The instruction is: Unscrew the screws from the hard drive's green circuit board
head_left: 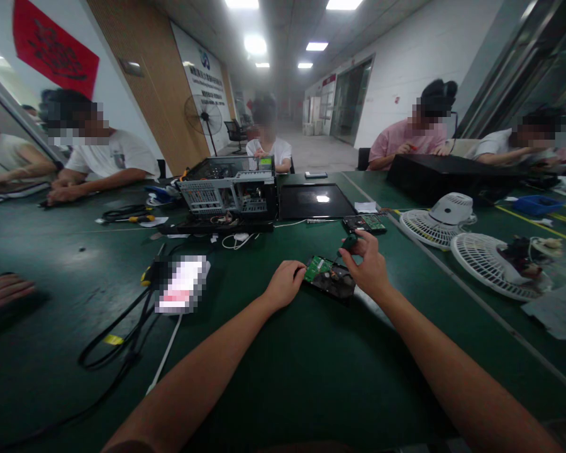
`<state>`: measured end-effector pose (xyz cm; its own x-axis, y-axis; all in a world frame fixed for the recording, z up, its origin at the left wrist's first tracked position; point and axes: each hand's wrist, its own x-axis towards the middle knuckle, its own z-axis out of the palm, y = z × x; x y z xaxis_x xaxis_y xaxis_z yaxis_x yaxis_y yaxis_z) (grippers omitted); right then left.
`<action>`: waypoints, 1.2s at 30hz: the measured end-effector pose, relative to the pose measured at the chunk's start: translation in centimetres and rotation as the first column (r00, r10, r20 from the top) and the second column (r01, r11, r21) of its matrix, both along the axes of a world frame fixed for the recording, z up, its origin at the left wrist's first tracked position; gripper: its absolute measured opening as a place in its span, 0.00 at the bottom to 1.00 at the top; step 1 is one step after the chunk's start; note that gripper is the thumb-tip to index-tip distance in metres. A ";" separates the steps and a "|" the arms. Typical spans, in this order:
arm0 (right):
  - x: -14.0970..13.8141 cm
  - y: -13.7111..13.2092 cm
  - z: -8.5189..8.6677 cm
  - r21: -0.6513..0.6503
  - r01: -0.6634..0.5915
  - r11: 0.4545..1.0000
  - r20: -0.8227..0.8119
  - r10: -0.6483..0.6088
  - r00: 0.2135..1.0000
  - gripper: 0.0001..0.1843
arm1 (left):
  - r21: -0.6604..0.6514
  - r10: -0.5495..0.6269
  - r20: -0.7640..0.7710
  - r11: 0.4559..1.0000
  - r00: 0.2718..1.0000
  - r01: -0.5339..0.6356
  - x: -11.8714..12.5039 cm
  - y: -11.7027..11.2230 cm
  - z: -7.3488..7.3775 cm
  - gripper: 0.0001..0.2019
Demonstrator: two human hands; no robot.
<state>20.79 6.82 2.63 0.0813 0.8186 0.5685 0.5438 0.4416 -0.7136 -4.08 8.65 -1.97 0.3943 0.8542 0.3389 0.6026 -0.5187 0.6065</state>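
A hard drive (332, 280) lies on the green table, its green circuit board facing up at the left end. My left hand (285, 283) closes its fingertips on the drive's left edge. In my right hand (368, 264) is a screwdriver (347, 244) with a dark green handle, gripped between thumb and fingers. Its shaft slants down to the drive's upper side; the exact spot of the tip is too small to make out. A second drive with a green board (365, 224) rests just beyond my right hand.
An opened computer case (231, 189) and a flat black panel (316, 200) stand ahead. White fan parts (436, 220) lie to the right. A lit phone (183, 283) and black cable (117, 314) are at the left, near another person's hand (7, 292). Co-workers sit around the table.
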 end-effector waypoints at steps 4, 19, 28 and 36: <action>-0.1 0.2 -0.5 0.027 0.015 1.000 -0.056 -0.014 0.998 0.34 | 0.009 -0.002 0.004 1.000 1.000 0.002 0.0 0.0 0.0 0.11; 0.2 -0.1 -0.3 0.125 0.119 0.985 0.084 -0.130 0.988 0.26 | 0.008 -0.002 0.010 1.000 1.000 0.002 0.0 0.1 -0.1 0.10; -0.1 0.1 -0.4 0.245 0.185 0.952 0.112 -0.217 0.970 0.27 | 0.024 -0.001 0.007 1.000 1.000 0.001 -0.1 0.3 -0.6 0.10; 0.1 0.2 -0.5 0.257 0.206 0.944 0.125 -0.244 0.962 0.26 | 0.013 -0.002 0.009 1.000 1.000 0.002 -0.2 0.2 -0.5 0.10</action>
